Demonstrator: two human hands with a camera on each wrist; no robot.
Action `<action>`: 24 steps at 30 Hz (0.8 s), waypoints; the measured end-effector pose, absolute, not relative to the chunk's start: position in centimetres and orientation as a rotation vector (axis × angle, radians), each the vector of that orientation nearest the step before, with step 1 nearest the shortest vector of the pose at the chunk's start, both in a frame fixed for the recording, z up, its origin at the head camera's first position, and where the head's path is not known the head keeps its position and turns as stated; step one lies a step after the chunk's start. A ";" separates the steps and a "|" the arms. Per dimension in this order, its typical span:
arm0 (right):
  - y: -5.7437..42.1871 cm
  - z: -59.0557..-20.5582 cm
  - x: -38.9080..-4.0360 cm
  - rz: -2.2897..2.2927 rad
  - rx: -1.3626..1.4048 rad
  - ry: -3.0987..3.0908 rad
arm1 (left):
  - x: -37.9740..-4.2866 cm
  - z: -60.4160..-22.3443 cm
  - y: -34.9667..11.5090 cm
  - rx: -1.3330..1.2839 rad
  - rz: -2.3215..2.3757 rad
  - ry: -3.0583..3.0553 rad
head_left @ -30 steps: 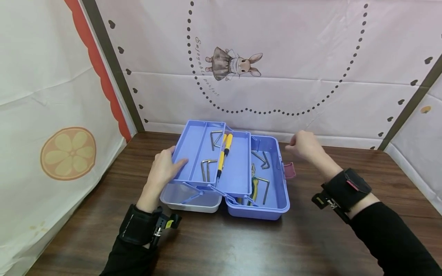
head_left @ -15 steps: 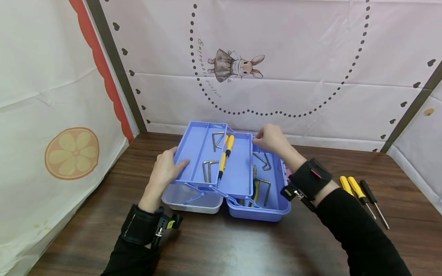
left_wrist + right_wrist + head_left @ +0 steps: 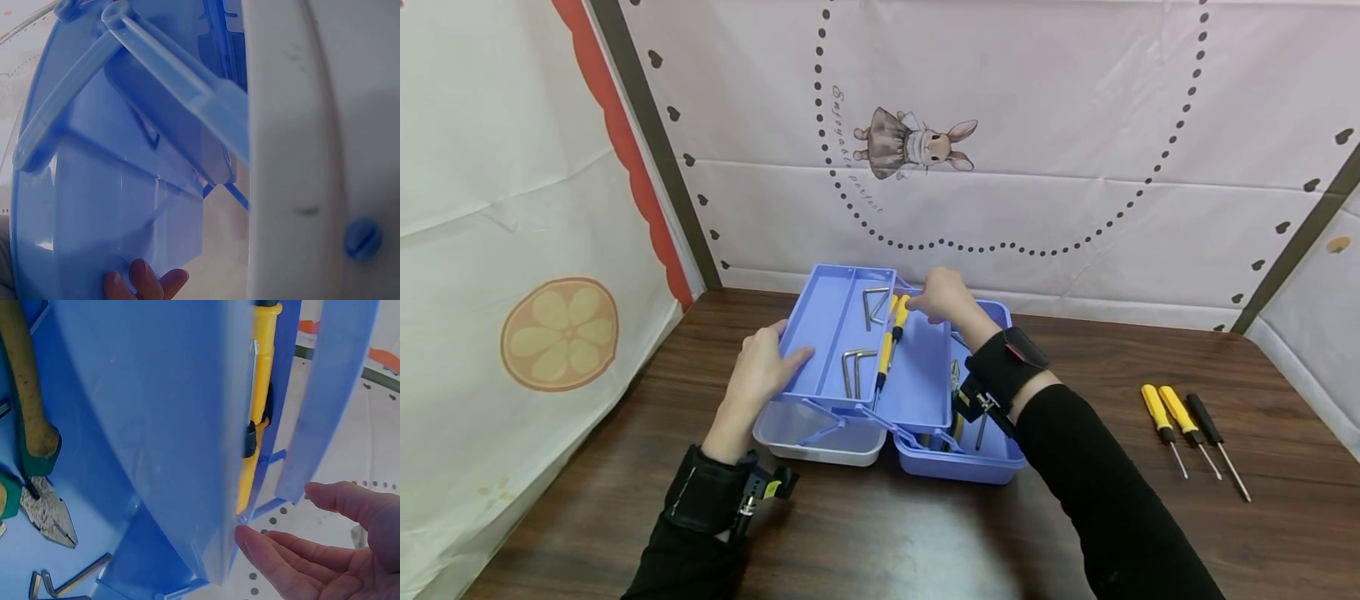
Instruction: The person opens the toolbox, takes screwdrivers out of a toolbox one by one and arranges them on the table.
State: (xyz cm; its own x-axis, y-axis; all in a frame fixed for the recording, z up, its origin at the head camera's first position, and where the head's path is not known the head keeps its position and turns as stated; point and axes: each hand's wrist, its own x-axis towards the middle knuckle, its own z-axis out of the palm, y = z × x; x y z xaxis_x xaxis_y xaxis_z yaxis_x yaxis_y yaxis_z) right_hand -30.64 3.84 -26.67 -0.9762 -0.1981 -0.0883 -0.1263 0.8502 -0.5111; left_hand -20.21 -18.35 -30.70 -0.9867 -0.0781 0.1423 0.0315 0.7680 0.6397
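A blue toolbox [image 3: 955, 471] stands unfolded with stepped trays. My left hand [image 3: 756, 371] grips the left edge of the upper tray [image 3: 820, 325], thumb on top; its fingertips [image 3: 147, 281] show against the tray's underside in the left wrist view. My right hand [image 3: 946, 293] is over the far end of the lower tray [image 3: 921, 375], thumb and fingers apart with nothing between them. Close to its fingertips lie yellow-handled screwdrivers [image 3: 264, 362], partly under the upper tray's edge. Hex keys [image 3: 855, 373] sit in the upper tray.
Pliers [image 3: 47, 512] and more hex keys [image 3: 81, 575] lie in the toolbox bottom. Two yellow-handled screwdrivers [image 3: 1180, 412] and a black-handled screwdriver [image 3: 1206, 421] rest on the table at the right. A translucent lid [image 3: 820, 450] lies below the upper tray. A printed cloth [image 3: 1037, 167] hangs behind.
My right hand has moved left from beyond the toolbox's right side to the screwdrivers at the lower tray's far end. My left hand keeps its grip on the upper tray.
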 end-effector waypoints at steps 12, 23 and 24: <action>3.1 -27.8 -32.2 -0.652 -0.208 2.849 | -20.2 -30.6 -18.4 0.022 -1.030 -2.792; 2.0 -28.5 -32.2 -0.515 -0.336 2.929 | -20.3 -30.8 -18.5 0.017 -1.025 -2.789; 2.0 -28.6 -32.2 -0.502 -0.340 2.932 | -20.2 -30.7 -18.5 0.017 -1.025 -2.790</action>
